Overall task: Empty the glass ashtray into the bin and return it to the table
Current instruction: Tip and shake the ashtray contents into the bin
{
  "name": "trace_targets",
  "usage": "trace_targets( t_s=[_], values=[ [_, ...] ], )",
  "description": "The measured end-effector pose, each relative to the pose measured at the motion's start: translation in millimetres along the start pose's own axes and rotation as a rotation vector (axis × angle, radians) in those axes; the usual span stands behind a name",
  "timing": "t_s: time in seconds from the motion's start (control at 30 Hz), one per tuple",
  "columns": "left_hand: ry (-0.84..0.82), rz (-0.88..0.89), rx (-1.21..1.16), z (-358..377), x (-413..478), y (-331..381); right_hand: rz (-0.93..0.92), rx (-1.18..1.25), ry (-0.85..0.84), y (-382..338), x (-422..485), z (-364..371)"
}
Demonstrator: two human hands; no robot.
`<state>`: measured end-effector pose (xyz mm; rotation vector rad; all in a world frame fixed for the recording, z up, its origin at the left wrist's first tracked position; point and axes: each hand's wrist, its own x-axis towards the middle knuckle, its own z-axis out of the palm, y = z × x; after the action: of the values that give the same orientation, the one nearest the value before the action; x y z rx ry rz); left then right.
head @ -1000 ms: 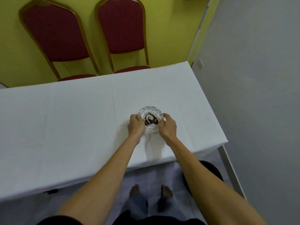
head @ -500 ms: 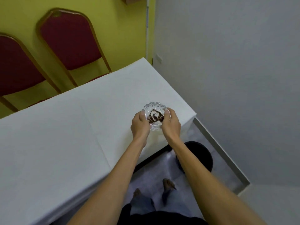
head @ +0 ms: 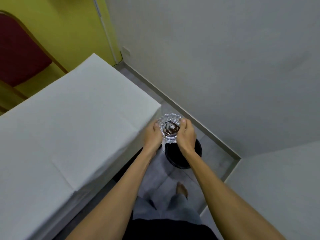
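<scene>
The glass ashtray (head: 170, 129), with scalloped rim and dark brown ash in its bowl, is held level in the air just past the table's right corner. My left hand (head: 153, 135) grips its left side and my right hand (head: 187, 135) grips its right side. Below and slightly nearer stands the round black bin (head: 174, 157) on the floor, partly hidden by my right wrist. The table (head: 78, 127) with its white cloth lies to the left.
A grey wall (head: 225, 66) runs close on the right, with a narrow strip of grey floor between it and the table. A red chair (head: 19, 54) stands against the yellow wall at far left. My feet (head: 181, 189) are on the floor below.
The ashtray has been lifted off the table and carried right, past the table's corner, to above the bin. The view has turned right with it.
</scene>
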<state>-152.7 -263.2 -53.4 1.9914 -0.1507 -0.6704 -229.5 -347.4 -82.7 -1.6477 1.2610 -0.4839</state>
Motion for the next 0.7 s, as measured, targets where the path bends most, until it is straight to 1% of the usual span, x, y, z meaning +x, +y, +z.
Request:
trace_targets(
  t_s=[0.13,0.3,0.43,0.57,0.7],
  values=[
    [-0.048,-0.046,0.049,50.0,3.4,-12.8,0.028,-0.044,-0.010,47.1,23.9,-28.0],
    [-0.093,-0.100,0.158,99.5,16.4,-46.8,0.043,-0.101,-0.008,105.0,56.1,-40.7],
    [-0.170,-0.168,0.120,130.0,37.5,-89.2,0.068,-0.109,-0.013,152.3,78.3,-33.5],
    [-0.220,-0.151,0.195,155.5,70.6,-140.6,0.077,-0.117,0.019,204.3,99.5,-8.6],
    [-0.274,-0.141,0.190,183.4,99.3,-196.4,0.105,-0.106,0.019,259.6,114.7,18.1]
  ],
)
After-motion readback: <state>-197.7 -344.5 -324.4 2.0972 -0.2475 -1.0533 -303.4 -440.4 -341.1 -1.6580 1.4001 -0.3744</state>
